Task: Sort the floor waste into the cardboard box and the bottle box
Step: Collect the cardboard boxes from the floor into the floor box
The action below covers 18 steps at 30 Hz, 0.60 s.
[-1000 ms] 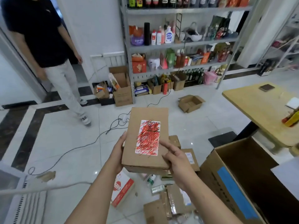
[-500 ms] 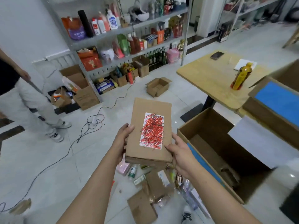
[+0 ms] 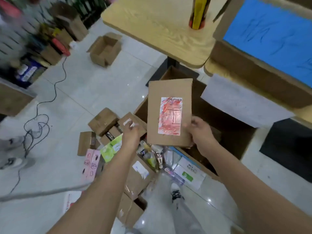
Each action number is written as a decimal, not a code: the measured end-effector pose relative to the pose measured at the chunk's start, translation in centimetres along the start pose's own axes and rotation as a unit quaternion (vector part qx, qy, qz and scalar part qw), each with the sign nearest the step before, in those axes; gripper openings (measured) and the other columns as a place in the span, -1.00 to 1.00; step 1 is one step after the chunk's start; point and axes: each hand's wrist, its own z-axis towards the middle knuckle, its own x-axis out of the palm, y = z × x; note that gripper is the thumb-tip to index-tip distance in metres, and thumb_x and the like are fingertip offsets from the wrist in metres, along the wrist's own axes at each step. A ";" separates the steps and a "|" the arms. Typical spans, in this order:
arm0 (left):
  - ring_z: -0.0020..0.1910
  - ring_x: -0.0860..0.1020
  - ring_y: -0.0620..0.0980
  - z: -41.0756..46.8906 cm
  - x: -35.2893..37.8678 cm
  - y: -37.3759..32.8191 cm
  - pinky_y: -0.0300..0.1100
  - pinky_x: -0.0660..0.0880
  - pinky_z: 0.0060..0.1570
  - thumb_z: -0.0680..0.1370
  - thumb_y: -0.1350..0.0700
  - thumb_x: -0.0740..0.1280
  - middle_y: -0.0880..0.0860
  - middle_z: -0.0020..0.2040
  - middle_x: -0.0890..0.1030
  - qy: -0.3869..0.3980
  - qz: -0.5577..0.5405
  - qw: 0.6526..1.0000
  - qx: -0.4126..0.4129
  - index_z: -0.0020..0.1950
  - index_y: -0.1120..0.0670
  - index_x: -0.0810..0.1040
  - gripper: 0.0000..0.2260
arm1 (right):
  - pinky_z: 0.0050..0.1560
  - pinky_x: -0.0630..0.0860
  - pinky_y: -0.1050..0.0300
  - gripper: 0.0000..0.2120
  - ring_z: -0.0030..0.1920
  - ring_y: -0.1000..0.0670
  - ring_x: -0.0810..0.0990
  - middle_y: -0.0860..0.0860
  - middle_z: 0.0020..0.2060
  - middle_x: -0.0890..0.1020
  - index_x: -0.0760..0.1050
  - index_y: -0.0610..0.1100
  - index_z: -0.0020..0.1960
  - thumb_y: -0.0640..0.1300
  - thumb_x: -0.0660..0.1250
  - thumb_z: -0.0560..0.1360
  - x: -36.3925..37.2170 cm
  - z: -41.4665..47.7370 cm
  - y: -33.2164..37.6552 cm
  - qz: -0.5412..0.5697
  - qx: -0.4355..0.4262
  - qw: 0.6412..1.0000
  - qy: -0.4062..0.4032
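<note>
The flat cardboard package point(image 3: 168, 114), brown with a red-scribbled white label point(image 3: 170, 115) on its face, is held above the near-left rim of the large open cardboard box point(image 3: 233, 132) that stands on the floor. The right hand point(image 3: 200, 132) grips its right edge low down, thumb on the face and fingers curled behind it. The left hand point(image 3: 131, 134) is just off the package's lower left corner, fingers loosely bent; motion blur hides whether it touches the package or holds anything.

Below and to the left of the package, a heap of waste lies on the tiled floor point(image 3: 101, 92): several small brown cartons point(image 3: 103, 120), a pink carton point(image 3: 91, 164), a green-and-white pack point(image 3: 111, 149), crumpled plastic bottles point(image 3: 152, 156) and a white box with a green mark point(image 3: 189, 174). A larger taped carton point(image 3: 138, 176) sits among them near the person's legs.

A wooden desk point(image 3: 160, 26) stands beyond the big box, with an orange-and-yellow bottle point(image 3: 197, 12) on it. To the right, another carton bears a blue sheet point(image 3: 270, 34), and a white sheet point(image 3: 241, 103) hangs from a flap over the big box. A small open carton point(image 3: 104, 49) rests on the floor farther back, and a black cable point(image 3: 55, 92) trails across the tiles toward the blurred shelves point(image 3: 33, 34).
</note>
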 end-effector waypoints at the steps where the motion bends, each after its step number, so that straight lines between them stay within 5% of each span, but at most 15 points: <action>1: 0.01 0.43 -0.05 1.5 1.6 0.8 -0.23 0.36 -0.06 0.64 0.14 0.14 0.03 0.26 0.49 0.004 0.030 0.999 -0.013 0.53 0.05 0.23 -0.56 | -0.04 0.59 0.05 -0.84 -0.02 0.05 0.61 0.01 0.02 0.66 0.53 -0.07 0.14 -0.17 0.33 0.56 -0.5 1.8 -0.5 -0.023 -0.012 1.000 -0.003; 3: -0.06 0.53 0.09 4.4 4.4 2.3 -0.26 0.46 -0.21 0.59 0.17 0.19 0.09 0.13 0.55 0.026 0.087 0.996 -0.016 0.55 0.05 0.15 -0.47 | 0.08 0.54 0.05 -0.71 0.05 0.08 0.58 0.05 0.09 0.62 0.48 -0.08 0.27 -0.11 0.34 0.56 -1.0 5.3 -1.5 -0.082 -0.047 0.996 0.007; 6: 0.13 0.58 0.26 8.8 8.3 5.1 0.02 0.57 0.06 0.27 0.07 0.38 0.24 0.26 0.54 0.052 0.134 0.989 -0.035 0.56 -0.01 0.00 -0.08 | 0.05 0.45 0.17 -0.66 0.13 0.05 0.52 0.07 0.10 0.56 0.44 -0.13 0.32 -0.07 0.32 0.58 -1.1 10.1 -4.2 -0.180 -0.088 0.980 0.024; 8: -0.01 0.58 0.17 10.1 10.1 6.1 -0.05 0.56 -0.06 0.35 0.21 0.40 0.20 0.17 0.51 0.052 0.102 0.990 -0.081 0.48 0.08 0.07 -0.22 | -0.07 0.39 0.30 -0.67 0.10 0.06 0.49 0.07 0.05 0.52 0.42 -0.15 0.32 -0.07 0.29 0.59 -1.1 13.0 -6.3 -0.222 -0.094 0.970 0.030; 11: -0.31 0.43 0.00 11.8 12.7 8.4 0.03 0.56 -0.06 0.52 0.32 0.30 0.10 -0.20 0.42 0.060 0.052 0.988 -0.135 0.43 0.22 0.13 -0.46 | 0.01 0.44 0.20 -0.68 0.13 0.03 0.52 0.03 0.10 0.57 0.44 -0.13 0.31 -0.06 0.28 0.60 -1.4 17.2 -9.7 -0.223 -0.082 0.971 -0.003; 15: 0.00 0.57 0.17 13.1 14.7 11.4 0.20 0.60 -0.01 0.55 0.31 0.21 0.12 0.05 0.45 0.072 0.061 0.985 -0.143 0.45 0.22 0.12 -0.50 | 0.08 0.43 0.09 -0.68 0.17 -0.02 0.52 -0.04 0.19 0.57 0.43 -0.11 0.35 -0.09 0.22 0.62 -2.1 21.8 -13.2 -0.292 -0.060 0.954 -0.038; 18: 0.13 0.55 0.20 13.3 15.0 12.2 0.16 0.63 -0.09 0.54 0.34 0.13 -0.01 0.31 0.33 0.051 0.028 0.987 -0.147 0.55 0.00 -0.35 -0.20 | 0.23 0.47 -0.03 -0.64 0.26 -0.07 0.50 -0.04 0.27 0.54 0.40 -0.06 0.42 -0.10 0.18 0.64 -2.0 24.5 -14.2 -0.315 -0.025 0.949 -0.010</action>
